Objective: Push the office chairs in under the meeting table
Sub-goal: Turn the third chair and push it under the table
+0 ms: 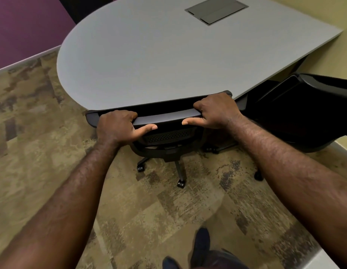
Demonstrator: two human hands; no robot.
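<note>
While the left hand (pixel 118 125) and right hand (pixel 213 111) grip the black mesh office chair (pixel 164 117) top, its seat sits under the grey oval desk (pixel 149 55); 1 black chair (pixel 304 113) on the right remains out

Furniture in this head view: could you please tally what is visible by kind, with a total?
Office chairs: 2, one gripped at the top of its backrest by the left hand and right hand, another to its right by the wall.
Meeting tables: 1.
Total: 3 pieces of furniture.
</note>
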